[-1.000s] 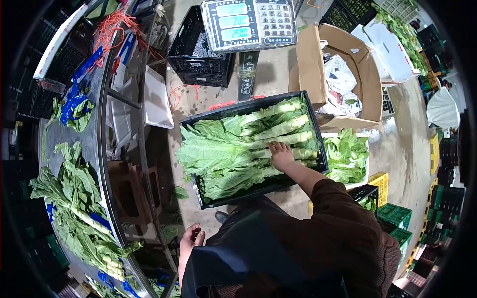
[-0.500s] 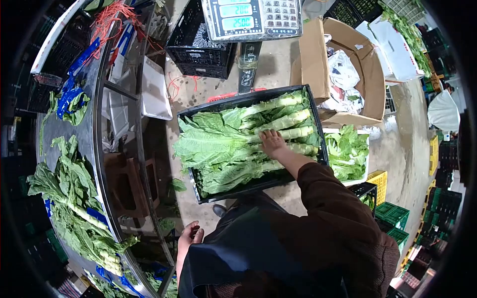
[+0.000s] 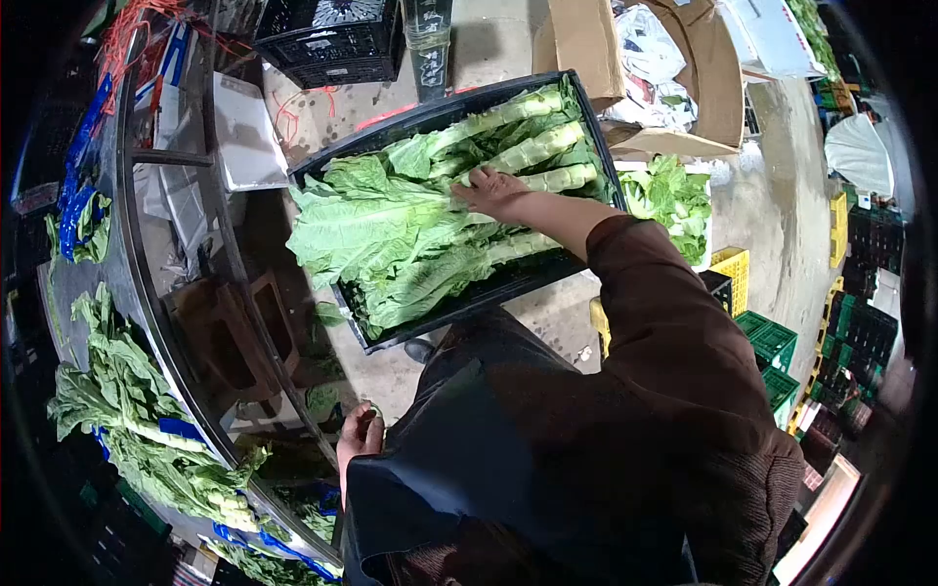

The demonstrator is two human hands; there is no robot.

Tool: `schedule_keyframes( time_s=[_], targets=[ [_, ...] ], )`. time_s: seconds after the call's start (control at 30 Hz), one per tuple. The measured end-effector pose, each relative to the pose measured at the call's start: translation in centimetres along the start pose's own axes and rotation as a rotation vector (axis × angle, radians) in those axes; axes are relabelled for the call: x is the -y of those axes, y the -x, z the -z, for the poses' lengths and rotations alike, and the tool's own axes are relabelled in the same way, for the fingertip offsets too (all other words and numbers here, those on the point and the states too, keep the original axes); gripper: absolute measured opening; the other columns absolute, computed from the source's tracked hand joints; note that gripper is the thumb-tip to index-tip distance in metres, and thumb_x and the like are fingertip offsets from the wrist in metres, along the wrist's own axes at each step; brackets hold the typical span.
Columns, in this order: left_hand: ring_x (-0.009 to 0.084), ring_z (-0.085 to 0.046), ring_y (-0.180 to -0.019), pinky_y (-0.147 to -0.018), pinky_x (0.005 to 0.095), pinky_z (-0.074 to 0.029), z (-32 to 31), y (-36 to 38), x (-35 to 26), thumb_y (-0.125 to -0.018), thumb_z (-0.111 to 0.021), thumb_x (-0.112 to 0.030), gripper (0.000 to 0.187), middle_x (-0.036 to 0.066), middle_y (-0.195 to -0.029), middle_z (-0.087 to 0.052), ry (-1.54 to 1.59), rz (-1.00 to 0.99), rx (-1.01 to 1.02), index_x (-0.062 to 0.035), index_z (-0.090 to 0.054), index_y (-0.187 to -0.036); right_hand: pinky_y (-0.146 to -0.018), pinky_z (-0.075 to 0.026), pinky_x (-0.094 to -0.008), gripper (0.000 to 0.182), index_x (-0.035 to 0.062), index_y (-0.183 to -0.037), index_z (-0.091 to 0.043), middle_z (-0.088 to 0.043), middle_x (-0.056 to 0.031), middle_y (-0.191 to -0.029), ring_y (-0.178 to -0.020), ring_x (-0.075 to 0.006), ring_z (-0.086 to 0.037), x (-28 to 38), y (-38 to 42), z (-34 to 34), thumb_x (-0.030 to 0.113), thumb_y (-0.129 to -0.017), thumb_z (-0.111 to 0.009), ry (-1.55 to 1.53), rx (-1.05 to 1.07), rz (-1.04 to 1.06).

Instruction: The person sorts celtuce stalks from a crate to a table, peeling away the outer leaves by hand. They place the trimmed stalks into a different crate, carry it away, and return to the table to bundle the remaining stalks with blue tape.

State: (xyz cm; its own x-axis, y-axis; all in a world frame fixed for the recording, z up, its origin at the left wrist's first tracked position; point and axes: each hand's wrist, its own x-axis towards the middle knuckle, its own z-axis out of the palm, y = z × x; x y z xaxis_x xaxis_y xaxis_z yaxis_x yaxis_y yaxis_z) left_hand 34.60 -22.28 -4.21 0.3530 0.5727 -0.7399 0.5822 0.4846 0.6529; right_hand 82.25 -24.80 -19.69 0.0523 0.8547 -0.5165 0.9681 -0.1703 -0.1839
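A black crate (image 3: 449, 314) on the scale holds several celtuce stalks (image 3: 391, 225), their pale stems pointing right and their leaves left. Across the top stalk lies my right hand (image 3: 493, 193), where stem meets leaves. Its fingers are bent over the stalk; their undersides are hidden. My left hand (image 3: 360, 435) hangs low beside the metal-edged table with its fingers curled. A small pale green bit shows at its fingertips, too small to name. More celtuce (image 3: 147, 420) lies on the table at left, with blue ties around it.
Behind the crate stand the scale's post (image 3: 428, 59) and another black crate (image 3: 327, 49). A cardboard box (image 3: 581, 49) with plastic bags is at back right, near a white box of leafy greens (image 3: 669, 205). Green crates (image 3: 765, 337) stand at right.
The view has shifted, so the crate sits higher and further left, and the scale display is out of frame. My right hand has slid left along the stalk, fingers more bent.
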Motion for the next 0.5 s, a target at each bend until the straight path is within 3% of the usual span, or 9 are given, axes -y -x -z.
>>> schedule_keyframes(
  time_s=[0.07,0.1,0.23,0.3,0.33,0.43,0.5],
  targets=[
    [0.0123,-0.057,-0.095,-0.086,0.0244,-0.044,-0.8,0.1,-1.9,-0.090,-0.061,-0.009,0.034,0.006,-0.105,-0.061,-0.106,0.096,-0.023,-0.0030,-0.053,-0.123,-0.098,-0.041,-0.0436,0.056,0.0190,-0.145,-0.027,-0.041,-0.0140,-0.122,-0.118,-0.0335,-0.041,-0.2,-0.6,1.7,0.040,-0.095,-0.043,-0.086,0.101,-0.031],
    [0.0123,-0.057,-0.095,-0.086,0.0244,-0.044,-0.8,0.0,-1.6,-0.090,-0.061,-0.009,0.034,0.006,-0.105,-0.061,-0.109,0.101,-0.019,-0.0030,-0.053,-0.123,-0.095,-0.043,-0.0434,0.051,0.0177,-0.139,-0.032,-0.039,-0.0118,-0.123,-0.117,-0.0316,-0.042,-0.2,-0.5,1.5,0.037,-0.094,-0.044,-0.007,-0.067,0.019],
    [0.0123,-0.057,-0.094,-0.086,0.0248,-0.044,-1.1,-0.9,-1.0,-0.090,-0.061,-0.009,0.035,0.007,-0.105,-0.061,-0.065,0.025,-0.002,-0.0034,-0.053,-0.123,-0.094,-0.044,-0.0438,0.038,0.0135,-0.123,-0.041,-0.040,-0.0099,-0.123,-0.114,-0.0304,-0.045,-0.9,-2.6,4.1,0.026,-0.088,-0.048,0.086,-0.130,0.116],
    [0.0123,-0.057,-0.094,-0.085,0.0250,-0.045,-1.5,-1.2,-1.6,-0.090,-0.061,-0.009,0.035,0.007,-0.105,-0.062,-0.097,0.030,0.021,-0.0038,-0.053,-0.124,-0.094,-0.045,-0.0436,0.037,0.0122,-0.122,-0.043,-0.045,-0.0110,-0.120,-0.113,-0.0301,-0.047,-2.5,-4.1,3.6,0.023,-0.087,-0.048,0.157,-0.215,0.204],
    [0.0121,-0.057,-0.093,-0.084,0.0253,-0.045,-1.6,-1.4,-1.9,-0.089,-0.062,-0.009,0.036,0.007,-0.105,-0.062,-0.109,0.061,0.036,-0.0039,-0.053,-0.124,-0.095,-0.043,-0.0467,0.033,0.0117,-0.119,-0.047,-0.049,-0.0132,-0.119,-0.117,-0.0318,-0.046,-2.9,-4.6,5.0,0.024,-0.088,-0.049,0.052,-0.095,0.205],
    [0.0121,-0.058,-0.092,-0.083,0.0258,-0.046,-1.8,-2.0,-1.7,-0.089,-0.062,-0.009,0.037,0.008,-0.104,-0.062,-0.149,0.055,0.056,-0.0045,-0.053,-0.124,-0.098,-0.039,-0.0505,0.032,0.0122,-0.117,-0.050,-0.052,-0.0158,-0.121,-0.121,-0.0349,-0.044,-4.2,-5.5,4.3,0.023,-0.087,-0.050,0.020,-0.024,0.109],
    [0.0122,-0.058,-0.091,-0.082,0.0261,-0.047,-1.8,-2.0,-2.1,-0.089,-0.062,-0.010,0.037,0.008,-0.104,-0.062,-0.176,0.023,0.063,-0.0049,-0.053,-0.124,-0.100,-0.036,-0.0524,0.032,0.0147,-0.117,-0.052,-0.053,-0.0168,-0.122,-0.122,-0.0372,-0.044,-5.2,-5.9,0.5,0.023,-0.086,-0.051,-0.021,-0.092,0.110]
  ],
)
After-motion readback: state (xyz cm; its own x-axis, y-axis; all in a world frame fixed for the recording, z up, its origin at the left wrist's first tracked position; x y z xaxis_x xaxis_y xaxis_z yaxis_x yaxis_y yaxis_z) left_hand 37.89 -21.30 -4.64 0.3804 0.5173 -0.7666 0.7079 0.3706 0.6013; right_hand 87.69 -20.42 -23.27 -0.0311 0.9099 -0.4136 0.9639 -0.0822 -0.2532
